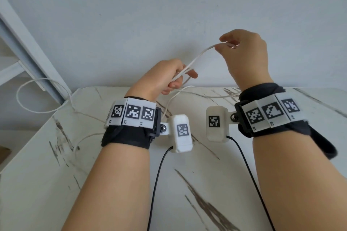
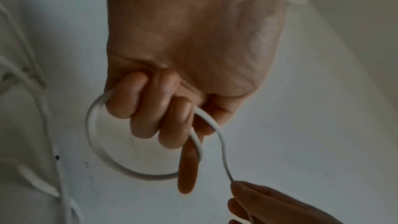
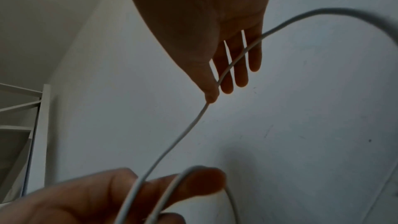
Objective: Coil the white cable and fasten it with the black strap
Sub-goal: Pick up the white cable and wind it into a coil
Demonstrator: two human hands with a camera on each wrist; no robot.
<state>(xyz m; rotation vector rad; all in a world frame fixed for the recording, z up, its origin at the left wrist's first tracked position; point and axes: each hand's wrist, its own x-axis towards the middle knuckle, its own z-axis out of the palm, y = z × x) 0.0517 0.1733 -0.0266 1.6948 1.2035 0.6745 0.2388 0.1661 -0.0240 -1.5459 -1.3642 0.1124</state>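
Observation:
The thin white cable runs taut between my two raised hands above the marble table. My left hand grips it with curled fingers, and a small loop hangs from that fist. My right hand, higher and further right, pinches the cable between thumb and forefinger, with the other fingers straight. Behind the right hand the cable arcs away. No black strap shows in any view.
Slack cable loops off the table's left rear corner and trails back across the tabletop. A white shelf frame stands at the left against the pale wall. Black leads run from the wrist cameras toward me.

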